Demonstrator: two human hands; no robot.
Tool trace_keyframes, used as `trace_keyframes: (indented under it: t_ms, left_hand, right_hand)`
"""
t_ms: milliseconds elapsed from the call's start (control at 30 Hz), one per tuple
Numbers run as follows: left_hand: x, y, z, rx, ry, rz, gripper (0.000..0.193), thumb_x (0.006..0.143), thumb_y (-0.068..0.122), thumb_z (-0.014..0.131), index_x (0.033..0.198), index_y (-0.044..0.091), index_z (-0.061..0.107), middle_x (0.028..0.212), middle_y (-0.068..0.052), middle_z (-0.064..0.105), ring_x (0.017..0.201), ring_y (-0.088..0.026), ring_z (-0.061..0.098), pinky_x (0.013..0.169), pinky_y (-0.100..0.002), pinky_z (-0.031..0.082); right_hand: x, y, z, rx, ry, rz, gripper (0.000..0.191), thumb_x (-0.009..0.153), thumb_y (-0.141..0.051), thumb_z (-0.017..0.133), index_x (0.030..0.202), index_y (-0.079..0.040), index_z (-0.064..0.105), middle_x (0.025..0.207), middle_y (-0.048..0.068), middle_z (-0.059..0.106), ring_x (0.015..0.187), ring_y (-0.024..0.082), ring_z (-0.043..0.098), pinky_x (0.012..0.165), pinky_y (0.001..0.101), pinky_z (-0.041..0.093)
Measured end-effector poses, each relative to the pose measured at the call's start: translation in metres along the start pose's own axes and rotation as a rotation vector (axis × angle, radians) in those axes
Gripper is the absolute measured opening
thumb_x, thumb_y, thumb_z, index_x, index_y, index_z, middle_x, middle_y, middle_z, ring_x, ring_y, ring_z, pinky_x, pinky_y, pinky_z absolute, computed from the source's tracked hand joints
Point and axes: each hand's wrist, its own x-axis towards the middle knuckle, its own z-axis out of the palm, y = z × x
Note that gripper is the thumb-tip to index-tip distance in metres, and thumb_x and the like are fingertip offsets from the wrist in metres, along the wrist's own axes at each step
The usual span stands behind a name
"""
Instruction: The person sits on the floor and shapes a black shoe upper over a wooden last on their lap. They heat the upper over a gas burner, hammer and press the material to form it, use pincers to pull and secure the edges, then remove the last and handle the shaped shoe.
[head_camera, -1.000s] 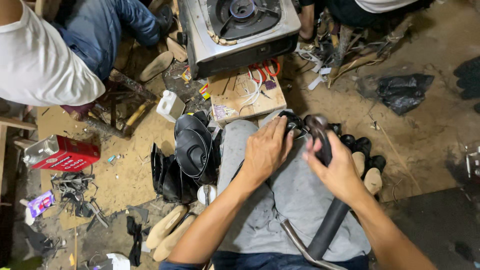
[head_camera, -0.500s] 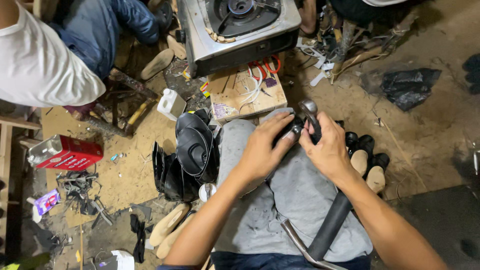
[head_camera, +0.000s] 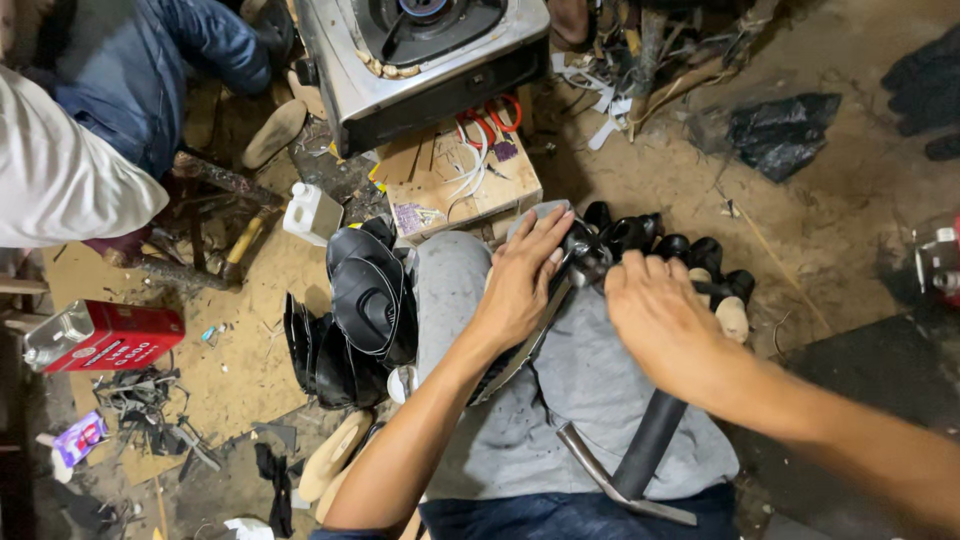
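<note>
A dirt workshop floor (head_camera: 830, 230) littered with scraps fills the head view. On the lap, a grey cloth (head_camera: 590, 400) carries a black shoe part (head_camera: 585, 255) at centre. The left hand (head_camera: 525, 275) lies flat, fingers spread, pressing it; the right hand (head_camera: 660, 325) curls closed over its 3 o'clock side. Black shoe uppers (head_camera: 360, 310) stack at 9 o'clock. A cardboard box (head_camera: 460, 185) holding cords sits at 12 o'clock, below a gas stove (head_camera: 420, 50). Open floor lies toward 2 o'clock.

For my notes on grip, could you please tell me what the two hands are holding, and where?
Both the left hand and right hand press on a shiny black shoe piece over the grey-cloth lap, near its top; exact grip is hidden.
</note>
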Motion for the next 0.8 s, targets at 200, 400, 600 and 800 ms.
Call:
trace_keyframes:
  t_ms: [200,400,600,800]
  left_hand:
    - [0.001,-0.008,-0.004,-0.151,0.003,0.003,0.049,0.107,0.011,0.047,0.156,0.012,0.045,0.163,-0.012,0.044,0.155,-0.041,0.032,0.124,-0.056,0.029]
    - [0.014,-0.012,-0.017,-0.006,-0.058,0.016,0.049,0.108,0.016,0.048,0.155,0.005,0.039,0.163,-0.017,0.039,0.153,-0.042,0.03,0.12,-0.057,0.027]
    - [0.017,0.002,-0.016,0.066,-0.032,0.113,0.046,0.105,0.012,0.046,0.151,0.003,0.043,0.154,-0.017,0.047,0.146,-0.039,0.04,0.115,-0.052,0.035]
    - [0.022,-0.008,-0.022,-0.031,-0.028,0.126,0.042,0.107,0.013,0.049,0.148,0.004,0.047,0.149,-0.016,0.052,0.139,-0.036,0.047,0.117,-0.049,0.037]
  right_hand:
    - [0.012,0.013,0.002,0.277,-0.004,0.067,0.026,0.088,-0.016,0.064,0.106,0.002,0.057,0.096,0.022,0.056,0.088,0.038,0.062,0.067,0.0499,0.052]
    - [0.025,0.01,0.019,0.222,0.166,-0.082,0.015,0.086,-0.007,0.061,0.094,0.003,0.053,0.094,0.02,0.055,0.083,0.036,0.061,0.068,0.0468,0.053]
    - [0.028,0.03,0.019,0.33,0.034,-0.077,0.02,0.089,-0.014,0.063,0.093,0.003,0.052,0.094,0.023,0.057,0.085,0.04,0.064,0.071,0.0475,0.054]
    - [0.033,0.02,0.037,0.429,0.143,-0.034,0.026,0.094,-0.016,0.062,0.095,0.007,0.051,0.095,0.025,0.057,0.082,0.042,0.064,0.067,0.0494,0.052]
